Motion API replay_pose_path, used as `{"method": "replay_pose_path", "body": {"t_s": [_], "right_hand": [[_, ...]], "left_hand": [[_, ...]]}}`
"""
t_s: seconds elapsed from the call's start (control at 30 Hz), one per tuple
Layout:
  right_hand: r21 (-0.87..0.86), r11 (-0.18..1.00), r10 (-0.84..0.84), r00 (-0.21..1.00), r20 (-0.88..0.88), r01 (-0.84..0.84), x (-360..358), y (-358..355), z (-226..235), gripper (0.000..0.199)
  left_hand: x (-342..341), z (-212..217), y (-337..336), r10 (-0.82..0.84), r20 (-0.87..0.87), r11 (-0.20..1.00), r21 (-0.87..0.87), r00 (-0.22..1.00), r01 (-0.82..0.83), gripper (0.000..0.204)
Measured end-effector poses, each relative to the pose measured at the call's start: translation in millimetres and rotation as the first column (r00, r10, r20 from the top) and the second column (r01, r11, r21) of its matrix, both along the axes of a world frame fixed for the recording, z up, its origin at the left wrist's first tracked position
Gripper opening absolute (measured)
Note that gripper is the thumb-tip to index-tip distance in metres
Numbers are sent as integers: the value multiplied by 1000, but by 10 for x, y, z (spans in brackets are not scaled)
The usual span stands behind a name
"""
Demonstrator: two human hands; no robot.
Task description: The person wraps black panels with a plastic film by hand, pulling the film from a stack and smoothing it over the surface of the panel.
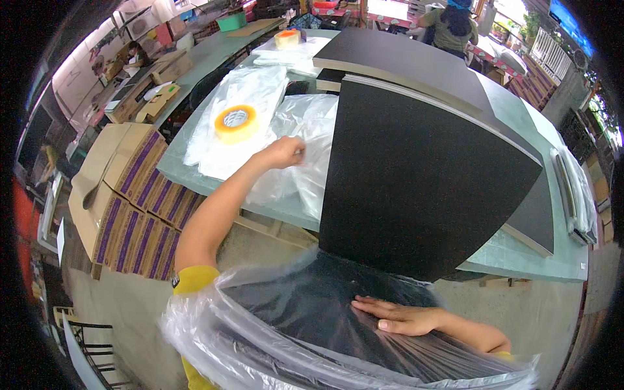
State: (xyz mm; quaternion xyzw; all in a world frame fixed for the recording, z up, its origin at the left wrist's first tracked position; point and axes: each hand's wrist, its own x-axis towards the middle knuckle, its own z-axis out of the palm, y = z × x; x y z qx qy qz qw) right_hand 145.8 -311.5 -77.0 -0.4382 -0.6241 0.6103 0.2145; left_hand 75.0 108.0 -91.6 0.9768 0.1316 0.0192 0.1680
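Note:
My left hand (285,153) is closed, its fingers curled above a heap of clear plastic bags (305,127) on the table; whether it grips anything is hidden. My right hand (404,318) lies flat, fingers stretched out, on a clear plastic sleeve (260,318) drawn over a dark board. This covered board is close to my body, at the table's near side. Just beyond it, a large black board (422,175) rests on the table, its near corner reaching past the edge. A roll of yellowish tape (235,123) sits on white plastic bags (214,153), left of my left hand.
More dark boards (403,55) are stacked on the green table (559,260). Wrapped boards (574,195) lie at its right end. Cardboard cartons (130,214) are piled at the left. A person (452,29) is at the far side, another (136,58) at far left.

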Motion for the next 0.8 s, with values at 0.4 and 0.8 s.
{"method": "replay_pose_path", "body": {"t_s": [0.4, 0.8], "right_hand": [[17, 1000, 13, 1000, 19, -13, 23, -4, -59, 62], [-9, 1000, -14, 1000, 25, 14, 21, -1, 28, 61]], "left_hand": [[36, 992, 318, 320, 417, 929, -314, 850, -196, 16], [-49, 1462, -293, 347, 397, 532, -829, 850, 170, 32]]}}
